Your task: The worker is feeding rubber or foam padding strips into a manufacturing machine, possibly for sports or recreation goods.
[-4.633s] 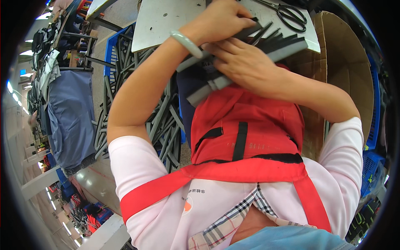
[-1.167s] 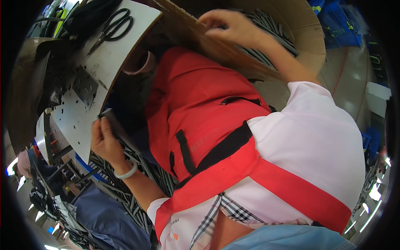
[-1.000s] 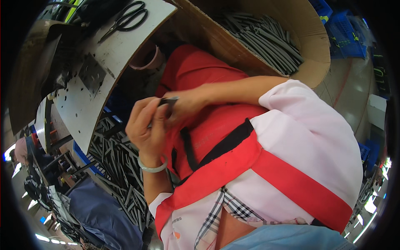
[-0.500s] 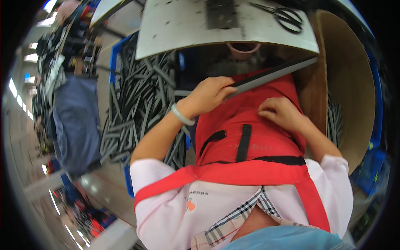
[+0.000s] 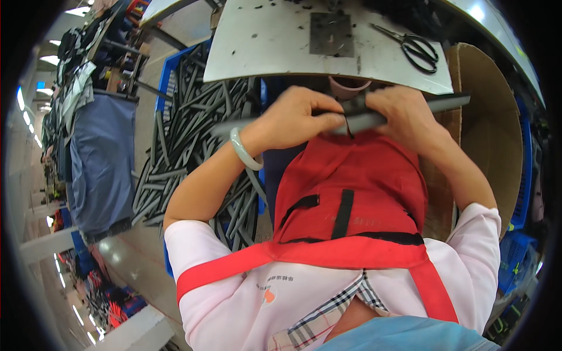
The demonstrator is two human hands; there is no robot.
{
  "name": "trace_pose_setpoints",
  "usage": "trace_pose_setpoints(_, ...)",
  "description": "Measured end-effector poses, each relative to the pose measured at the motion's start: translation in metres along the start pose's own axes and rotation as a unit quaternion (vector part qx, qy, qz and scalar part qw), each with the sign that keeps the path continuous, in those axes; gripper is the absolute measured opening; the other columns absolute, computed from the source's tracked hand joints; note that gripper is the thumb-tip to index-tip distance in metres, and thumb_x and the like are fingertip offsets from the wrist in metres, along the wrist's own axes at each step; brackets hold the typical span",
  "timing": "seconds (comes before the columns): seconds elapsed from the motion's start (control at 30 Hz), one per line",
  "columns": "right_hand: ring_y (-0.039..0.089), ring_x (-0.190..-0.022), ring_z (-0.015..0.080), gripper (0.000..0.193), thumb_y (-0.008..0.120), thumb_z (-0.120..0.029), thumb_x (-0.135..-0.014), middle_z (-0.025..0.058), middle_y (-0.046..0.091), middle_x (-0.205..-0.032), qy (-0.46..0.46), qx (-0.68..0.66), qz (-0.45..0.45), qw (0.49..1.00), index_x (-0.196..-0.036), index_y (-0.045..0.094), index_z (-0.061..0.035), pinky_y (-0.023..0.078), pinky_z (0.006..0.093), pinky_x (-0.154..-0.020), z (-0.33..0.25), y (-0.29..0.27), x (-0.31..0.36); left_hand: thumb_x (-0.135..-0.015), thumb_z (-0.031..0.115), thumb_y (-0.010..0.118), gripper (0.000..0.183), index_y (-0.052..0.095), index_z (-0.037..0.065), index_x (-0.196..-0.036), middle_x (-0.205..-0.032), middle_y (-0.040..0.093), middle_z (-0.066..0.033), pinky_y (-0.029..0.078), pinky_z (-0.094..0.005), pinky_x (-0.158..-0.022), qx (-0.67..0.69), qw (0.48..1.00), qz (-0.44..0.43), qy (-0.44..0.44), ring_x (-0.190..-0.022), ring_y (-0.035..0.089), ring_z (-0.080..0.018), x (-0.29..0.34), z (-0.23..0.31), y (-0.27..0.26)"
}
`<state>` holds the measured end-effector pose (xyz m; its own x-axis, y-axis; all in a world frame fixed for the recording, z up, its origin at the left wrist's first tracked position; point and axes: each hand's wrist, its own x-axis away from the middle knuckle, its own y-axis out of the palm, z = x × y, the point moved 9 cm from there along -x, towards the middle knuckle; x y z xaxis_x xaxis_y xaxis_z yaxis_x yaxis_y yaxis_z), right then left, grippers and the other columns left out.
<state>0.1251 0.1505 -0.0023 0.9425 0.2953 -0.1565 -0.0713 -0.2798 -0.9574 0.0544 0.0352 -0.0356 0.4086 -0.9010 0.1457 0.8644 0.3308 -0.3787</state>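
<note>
Both hands grip one long grey strip (image 5: 374,120) just above my red apron (image 5: 351,187): left hand (image 5: 293,120) clenched on its left part, right hand (image 5: 404,117) pinching the right part. I see the table (image 5: 281,47) edge just beyond, with scissors (image 5: 418,50) far right and a dark plate (image 5: 331,35) at centre. Left, a blue crate (image 5: 170,64) heaped with strips (image 5: 187,152) crowds my elbow; right, a cardboard box (image 5: 492,128) hems me in.
</note>
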Motion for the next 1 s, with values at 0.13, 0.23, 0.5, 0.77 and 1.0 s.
trace_pose_setpoints(0.13,0.062,-0.088,0.0383,0.034,0.076,-0.012,-0.069,0.0166,0.064,-0.086,0.067,0.01,0.09,0.994,-0.099,0.062,-0.0035,0.049,0.0446,-0.075,0.048,-0.032,-0.037,-0.087,0.029,0.064,0.028,0.073,0.005,-0.098,-0.089,0.07,-0.0169,0.053,-0.0381,-0.07,-0.242,0.936,0.207,0.151,-0.082,0.068,-0.0346,-0.023,0.056,-0.057)
trace_pose_setpoints(0.23,0.065,-0.084,0.0342,0.03,0.074,-0.018,-0.074,0.0133,0.067,-0.086,0.069,0.073,0.139,0.985,-0.1,0.063,-0.0084,0.051,0.0443,-0.071,0.072,-0.05,-0.062,-0.088,0.027,0.066,0.031,0.072,0.001,-0.103,-0.082,0.072,-0.0134,0.052,-0.0328,-0.065,-0.149,0.963,0.196,0.113,-0.067,0.066,-0.0222,-0.059,0.039,-0.086)
trace_pose_setpoints(0.5,0.065,-0.084,0.0362,0.045,0.076,-0.016,-0.073,0.0167,0.068,-0.087,0.12,0.061,0.121,0.984,-0.115,0.065,-0.0054,0.051,0.0426,-0.074,0.11,-0.042,-0.092,-0.088,0.024,0.071,0.032,0.072,-0.004,-0.105,-0.074,0.07,-0.0076,0.047,-0.0239,-0.054,-0.033,0.977,0.204,0.056,-0.055,0.055,-0.0088,-0.095,0.014,-0.111)
trace_pose_setpoints(0.77,0.068,-0.083,0.0347,0.039,0.073,-0.031,-0.075,0.0181,0.07,-0.087,0.14,0.103,0.079,0.982,-0.105,0.071,-0.0067,0.052,0.0441,-0.07,0.11,-0.053,-0.1,-0.09,0.022,0.071,0.028,0.073,-0.001,-0.107,-0.076,0.07,-0.0071,0.044,-0.0214,-0.054,-0.051,0.977,0.197,0.059,-0.056,0.054,-0.0073,-0.107,0.016,-0.115)
trace_pose_setpoints(1.0,0.068,-0.081,0.0357,0.034,0.072,-0.031,-0.076,0.0183,0.069,-0.083,0.128,0.154,0.057,0.978,-0.099,0.07,-0.0068,0.053,0.0453,-0.07,0.121,-0.055,-0.118,-0.091,0.019,0.068,0.027,0.071,-0.001,-0.109,-0.084,0.071,-0.0091,0.045,-0.0214,-0.058,-0.011,0.979,0.194,0.062,-0.064,0.058,-0.0092,-0.131,-0.006,-0.132)
